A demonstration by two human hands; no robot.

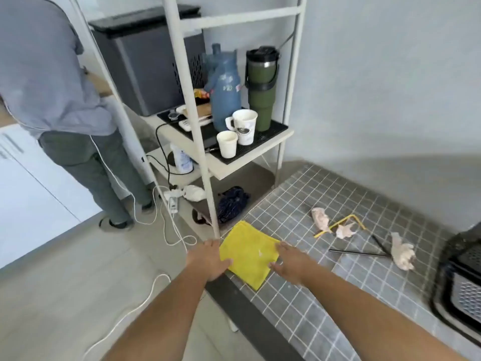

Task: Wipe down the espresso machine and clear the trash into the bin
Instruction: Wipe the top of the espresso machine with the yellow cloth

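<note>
yellow cloth between left hand and right hand, fingers at edges

A square yellow microfibre cloth lies flat at the left front corner of the grey grid-tiled tabletop. The left hand is at the cloth's left edge, thumb touching it. The right hand rests on its right side with fingers straight. Further along the tabletop three crumpled pinkish tissues lie around a bent yellow straw and two black straws. A black espresso machine stands at the right edge, only partly in view.
</note>
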